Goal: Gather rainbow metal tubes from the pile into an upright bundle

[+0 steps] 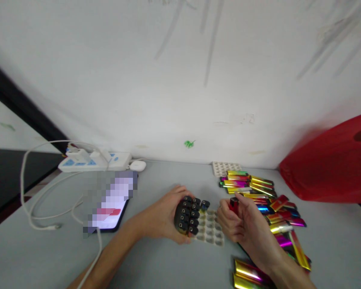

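I read this as mid-loading: my left hand [165,218] is clenched around the left end of a white cell tray [209,233], where black-capped pieces [189,218] already fill the columns under my fingers, while the right-hand cells stand empty. My right hand [243,224] grasps a red lighter [234,204] between thumb and fingertips, held just above the tray's far right corner, not yet seated. By my judgement the next move calls for turning the piece end-down and lining it with an open cell beside the filled ones — the left hand keeping the tray steady.

The red lighter shows only its top, glossy, the rest hidden in my fingers. The tray sits at the middle of the grey table [156,265], toward the near edge. A heap of iridescent lighters [258,192] lies just right of it, running from a second tray [225,166] by the far edge down to the near edge.
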### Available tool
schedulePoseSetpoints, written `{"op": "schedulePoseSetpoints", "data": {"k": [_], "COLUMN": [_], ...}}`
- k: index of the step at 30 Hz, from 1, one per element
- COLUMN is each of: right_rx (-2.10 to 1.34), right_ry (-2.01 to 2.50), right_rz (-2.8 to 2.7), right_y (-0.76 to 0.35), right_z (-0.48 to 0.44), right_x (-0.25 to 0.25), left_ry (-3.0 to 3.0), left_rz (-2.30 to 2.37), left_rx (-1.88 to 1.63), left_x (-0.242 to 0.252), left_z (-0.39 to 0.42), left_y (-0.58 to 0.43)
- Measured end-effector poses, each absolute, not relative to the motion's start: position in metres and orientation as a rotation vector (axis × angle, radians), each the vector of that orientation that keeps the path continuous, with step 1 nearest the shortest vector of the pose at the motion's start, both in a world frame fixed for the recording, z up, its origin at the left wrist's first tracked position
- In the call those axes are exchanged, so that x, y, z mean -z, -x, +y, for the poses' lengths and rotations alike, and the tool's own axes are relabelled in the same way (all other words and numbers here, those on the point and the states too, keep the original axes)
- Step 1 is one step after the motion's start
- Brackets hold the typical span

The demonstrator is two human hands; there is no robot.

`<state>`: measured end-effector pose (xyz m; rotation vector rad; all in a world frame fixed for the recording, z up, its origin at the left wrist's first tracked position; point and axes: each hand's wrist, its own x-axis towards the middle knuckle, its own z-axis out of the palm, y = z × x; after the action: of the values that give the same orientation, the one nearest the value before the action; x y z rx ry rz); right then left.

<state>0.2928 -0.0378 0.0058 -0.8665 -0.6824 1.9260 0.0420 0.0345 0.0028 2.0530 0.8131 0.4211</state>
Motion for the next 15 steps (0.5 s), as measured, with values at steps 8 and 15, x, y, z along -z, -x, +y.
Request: {"op": "schedulePoseSetpoints", "data": {"k": [8,15], "right_rx": [-1.828,-1.815], "right_ry": [1.009,0.974], "right_rz": [-0.769,-0.759], "right_y": [-0.287,-0.283], "right_z": [-0.042,-0.044], "right_x": [0.006,0.006], "left_ry": [-2.069,-2.067], "left_rz": [0.801,0.802], "left_rx": [-0.425,-0.431], "left_x": [-0.002,-0.002], "left_z": [0.035,0.035], "left_y": [-0.042,-0.041]}}
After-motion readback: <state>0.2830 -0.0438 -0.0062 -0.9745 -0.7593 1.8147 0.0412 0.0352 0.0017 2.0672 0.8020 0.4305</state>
